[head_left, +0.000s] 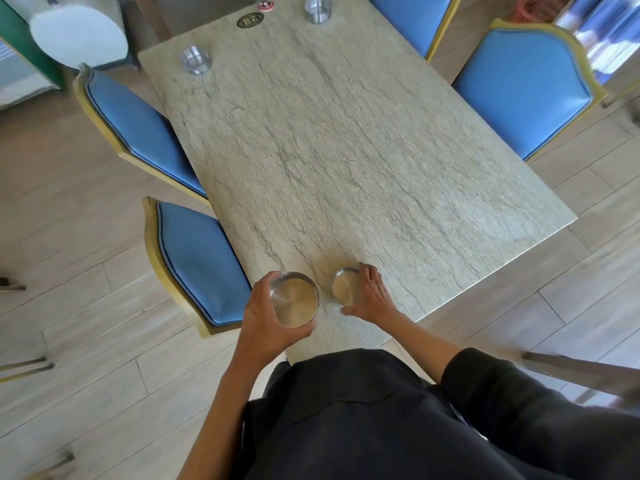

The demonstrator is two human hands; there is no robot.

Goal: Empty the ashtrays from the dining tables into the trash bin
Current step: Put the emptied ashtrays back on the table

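Observation:
I stand at the near end of a long marble-patterned dining table [363,150]. My left hand [265,323] grips a round steel ashtray [294,299] from its left side, over the table's near-left corner. My right hand [369,294] is wrapped around a second steel ashtray [344,285] just to the right, on or just above the tabletop. Both look empty inside. Two more steel ashtrays stand at the far end, one far left [195,59] and one far middle [318,9].
Blue padded chairs with gold frames flank the table: two on the left [138,129] [197,261], two on the right [523,91] [412,19]. A round number plaque [250,20] and a small red disc [266,5] lie at the far edge. A white round object [78,34] stands far left.

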